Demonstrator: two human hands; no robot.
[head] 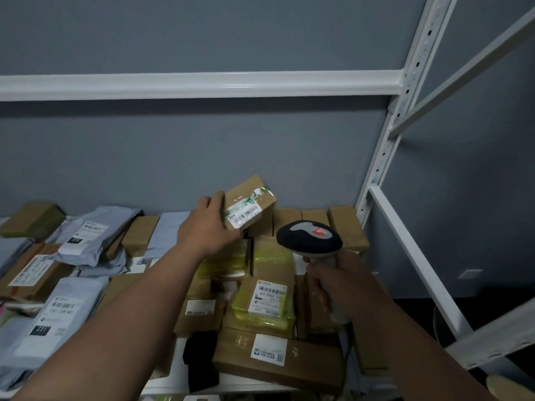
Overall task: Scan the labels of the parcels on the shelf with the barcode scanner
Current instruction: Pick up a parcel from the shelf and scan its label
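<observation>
Head: L hand grips box, R hand scanner.

Parcels crowd the shelf below us, one lifted above them.

Our left hand holds a small box up over the pile, tilted, its label toward us; just right of it and lower, our right hand grips the barcode scanner, its head beside the box. Beneath them, boxes lie stacked on the shelf, a labelled parcel on top near the scanner's handle. Mailer bags lie to the left. Behind stands the wall; the rack upright rises at right.
</observation>
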